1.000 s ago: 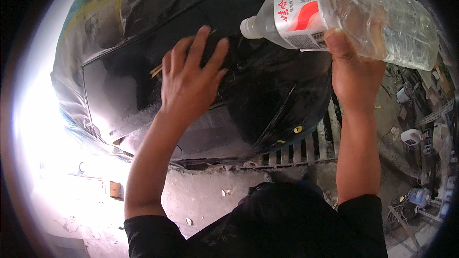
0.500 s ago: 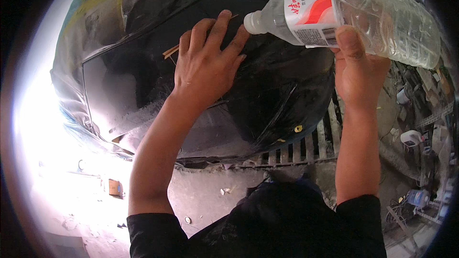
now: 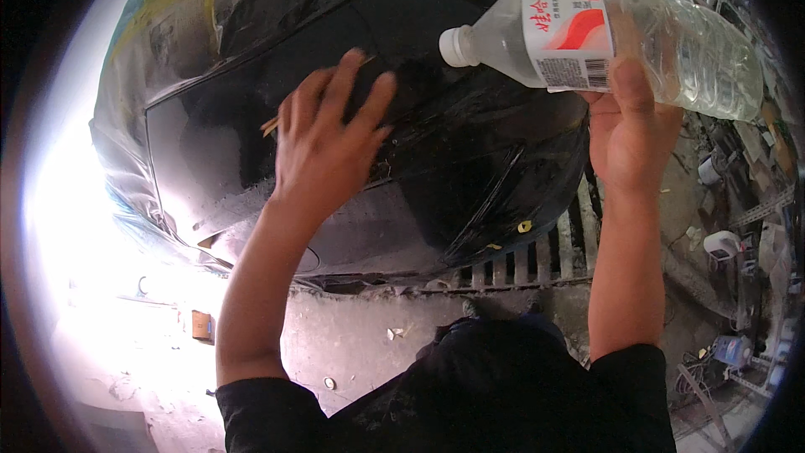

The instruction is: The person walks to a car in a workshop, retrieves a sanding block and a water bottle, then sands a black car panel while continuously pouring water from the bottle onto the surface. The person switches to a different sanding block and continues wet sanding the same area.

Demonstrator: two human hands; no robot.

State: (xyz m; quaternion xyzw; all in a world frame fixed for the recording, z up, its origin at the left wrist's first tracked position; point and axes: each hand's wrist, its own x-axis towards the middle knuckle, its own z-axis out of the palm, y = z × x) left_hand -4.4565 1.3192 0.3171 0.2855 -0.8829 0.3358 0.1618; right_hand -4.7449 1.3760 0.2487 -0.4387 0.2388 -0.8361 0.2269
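Dark panel [image 3: 210, 134], edge well off left hand [image 3: 325, 141], grip unclear; right hand [image 3: 633, 138] clasps bottle [image 3: 583, 38].

I see a plain black T-shirt [image 3: 503, 403] on this wearer, its loose short sleeves [image 3: 633, 394] hemmed straight, the forearms [image 3: 627, 285] bare; beyond the shirt front peek dark shoes [image 3: 472, 309], dimly lit.

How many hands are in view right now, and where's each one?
2. The left hand is over the dark panel; the right hand holds the clear bottle at upper right. No others show.
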